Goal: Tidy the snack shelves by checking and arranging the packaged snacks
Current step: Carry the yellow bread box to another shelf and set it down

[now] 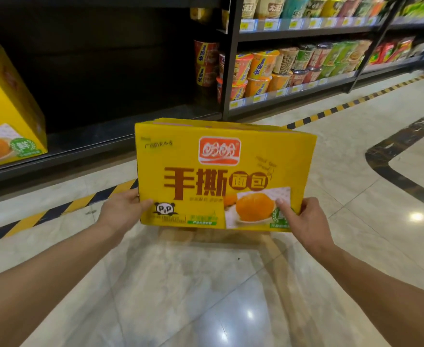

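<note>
Left hand (124, 212) and right hand (306, 221) gripped the yellow bread carton (221, 174) by its lower corners, printed face up over the floor, probably for checking before shelving beside the matching carton (8, 116).

Printed words on the boxes and noodle cups

The yellow box (221, 171) carries a red logo reading 盼盼, big brown characters 手撕面包, and a small panda badge marked "PP"; its fine print is too blurred to read. A second yellow box (8, 108) on the shelf shows a green 鲜 seal. Orange noodle cups (261, 63) read 华丰. Price tags (271, 24) are unreadable.
</note>
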Tool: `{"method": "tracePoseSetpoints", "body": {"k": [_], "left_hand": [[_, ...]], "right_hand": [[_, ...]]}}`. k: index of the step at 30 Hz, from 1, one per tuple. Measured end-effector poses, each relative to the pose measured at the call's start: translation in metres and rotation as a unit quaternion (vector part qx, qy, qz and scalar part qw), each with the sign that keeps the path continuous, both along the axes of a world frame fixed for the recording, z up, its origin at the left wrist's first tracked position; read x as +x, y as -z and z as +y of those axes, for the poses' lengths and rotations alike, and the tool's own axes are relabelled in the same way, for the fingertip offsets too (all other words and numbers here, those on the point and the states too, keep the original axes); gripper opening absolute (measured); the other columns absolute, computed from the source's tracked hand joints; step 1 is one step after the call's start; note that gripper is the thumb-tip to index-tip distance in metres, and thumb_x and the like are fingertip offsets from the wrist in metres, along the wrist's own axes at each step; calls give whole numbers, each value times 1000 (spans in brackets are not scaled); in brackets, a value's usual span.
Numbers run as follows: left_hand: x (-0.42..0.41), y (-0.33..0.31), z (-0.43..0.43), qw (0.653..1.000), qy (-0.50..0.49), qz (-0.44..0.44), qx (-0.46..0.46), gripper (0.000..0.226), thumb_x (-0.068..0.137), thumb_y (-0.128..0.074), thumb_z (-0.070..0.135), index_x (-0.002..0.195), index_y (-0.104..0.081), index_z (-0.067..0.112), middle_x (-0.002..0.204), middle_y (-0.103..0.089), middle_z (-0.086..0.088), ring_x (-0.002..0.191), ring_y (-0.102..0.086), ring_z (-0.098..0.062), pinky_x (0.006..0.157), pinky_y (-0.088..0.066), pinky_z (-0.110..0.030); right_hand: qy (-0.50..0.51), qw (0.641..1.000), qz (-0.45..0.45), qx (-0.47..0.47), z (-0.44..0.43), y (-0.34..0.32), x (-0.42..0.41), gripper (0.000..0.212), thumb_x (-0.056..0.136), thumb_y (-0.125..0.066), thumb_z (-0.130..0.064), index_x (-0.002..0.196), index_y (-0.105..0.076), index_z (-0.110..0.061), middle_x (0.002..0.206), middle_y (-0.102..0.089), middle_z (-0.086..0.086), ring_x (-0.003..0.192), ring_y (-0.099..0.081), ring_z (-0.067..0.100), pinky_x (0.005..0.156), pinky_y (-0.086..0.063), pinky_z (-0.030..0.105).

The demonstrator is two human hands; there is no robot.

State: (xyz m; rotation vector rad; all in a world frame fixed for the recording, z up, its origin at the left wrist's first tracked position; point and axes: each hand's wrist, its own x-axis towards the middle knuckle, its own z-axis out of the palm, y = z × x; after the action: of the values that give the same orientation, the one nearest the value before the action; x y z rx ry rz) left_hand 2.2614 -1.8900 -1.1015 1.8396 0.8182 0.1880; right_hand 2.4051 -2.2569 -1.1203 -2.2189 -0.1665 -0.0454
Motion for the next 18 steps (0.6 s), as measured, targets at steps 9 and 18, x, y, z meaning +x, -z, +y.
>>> {"method": "tracePoseSetpoints", "body": {"k": [9,18], "left_hand": [[24,-18,17,988,-37,-117,95,48,101,-70,30,148,-60,35,123,-74,12,115,-68,-9,107,-50,-34],[87,-15,24,981,-43,-182,40,36,112,-49,35,146,-60,31,117,-67,15,101,-62,2,81,-47,-17]], "right_hand": [[45,994,-70,74,27,-23,48,37,93,-63,-53,98,-73,-18,87,-71,7,83,-69,23,69,-55,38],[78,992,-17,93,63,-36,106,47,103,-55,-55,133,-68,-21,118,-71,3,107,-65,24,96,-52,41]]}}
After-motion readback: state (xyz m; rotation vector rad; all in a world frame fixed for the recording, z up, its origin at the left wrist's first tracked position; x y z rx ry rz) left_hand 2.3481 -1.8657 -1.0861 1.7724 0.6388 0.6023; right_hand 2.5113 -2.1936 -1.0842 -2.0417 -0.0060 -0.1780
